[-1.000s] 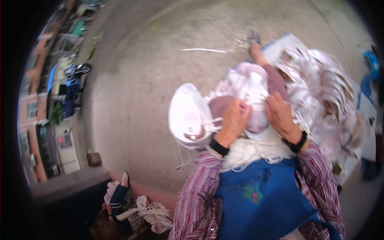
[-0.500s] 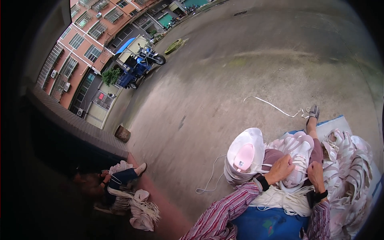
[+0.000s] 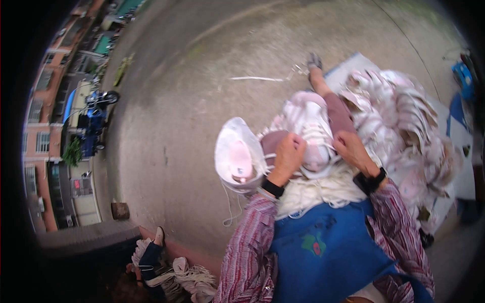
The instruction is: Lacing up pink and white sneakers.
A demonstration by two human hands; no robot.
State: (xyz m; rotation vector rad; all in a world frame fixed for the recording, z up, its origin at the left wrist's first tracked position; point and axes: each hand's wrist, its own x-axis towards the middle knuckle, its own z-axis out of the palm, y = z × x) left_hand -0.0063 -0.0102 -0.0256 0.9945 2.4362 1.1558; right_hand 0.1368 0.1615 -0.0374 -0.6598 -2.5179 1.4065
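Across my lap lies a white and pale pink shoe upper (image 3: 316, 132) with white laces threaded over its front. Beside its left edge my left hand (image 3: 291, 153) is closed in a pinch on a shoelace, though the fingertips are partly hidden. At the right edge, my right hand (image 3: 349, 147) is also closed, with a thin white lace running to its fingers. A thick bundle of loose white laces (image 3: 323, 196) rests on my blue apron (image 3: 333, 242), just below the upper. Left of my knee stands a white bag-like holder (image 3: 225, 144) with a pale pink sole-shaped piece (image 3: 241, 157) in it.
A large heap of white and pink shoe uppers (image 3: 404, 113) covers a sheet (image 3: 356, 63) to my right. One loose lace (image 3: 257, 78) lies on the concrete ahead. At lower left another person (image 3: 151, 257) sits beside more laces and uppers. A blue three-wheeler (image 3: 92, 121) stands far left.
The view has turned to the right, so my hands and the upper sit further left and higher in it. Both hands stay closed at the upper's two sides.
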